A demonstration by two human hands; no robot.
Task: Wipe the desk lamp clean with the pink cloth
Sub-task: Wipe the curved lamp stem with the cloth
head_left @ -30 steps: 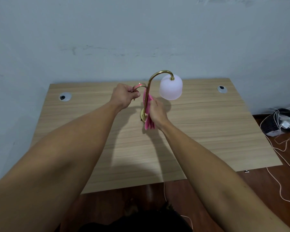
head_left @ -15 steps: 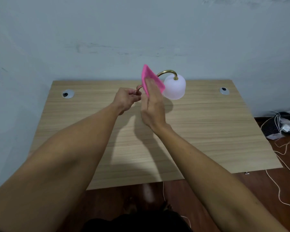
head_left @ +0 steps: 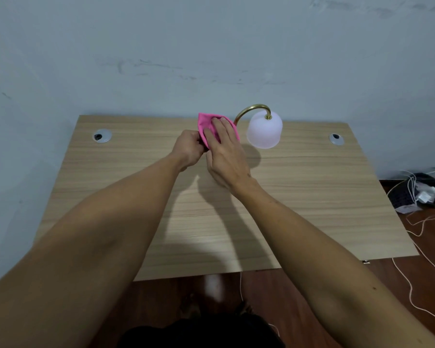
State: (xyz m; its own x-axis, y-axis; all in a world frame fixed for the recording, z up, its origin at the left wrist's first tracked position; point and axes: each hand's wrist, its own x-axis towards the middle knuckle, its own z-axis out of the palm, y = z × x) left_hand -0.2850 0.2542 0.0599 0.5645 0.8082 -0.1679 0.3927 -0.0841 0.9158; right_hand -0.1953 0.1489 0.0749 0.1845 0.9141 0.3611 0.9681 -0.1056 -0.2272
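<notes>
The desk lamp has a curved brass neck (head_left: pixel 252 108) and a frosted white shade (head_left: pixel 264 133), and it is held up over the back middle of the wooden desk (head_left: pixel 311 187). My left hand (head_left: pixel 187 149) is closed around the lamp's lower part, which the cloth and both hands hide. The pink cloth (head_left: pixel 206 124) is draped over that part, just left of the brass neck. My right hand (head_left: pixel 225 149) presses flat on the cloth, fingers spread over it.
Two round metal cable grommets sit in the desk's back corners, the left grommet (head_left: pixel 102 136) and the right grommet (head_left: pixel 336 139). A grey wall rises right behind the desk. On the floor at the right lies a black power strip (head_left: pixel 419 194) with tangled white cables.
My right hand carried the cloth from low on the brass stem up and to the left. It now covers the part my left hand holds. The lamp shade shifted slightly right.
</notes>
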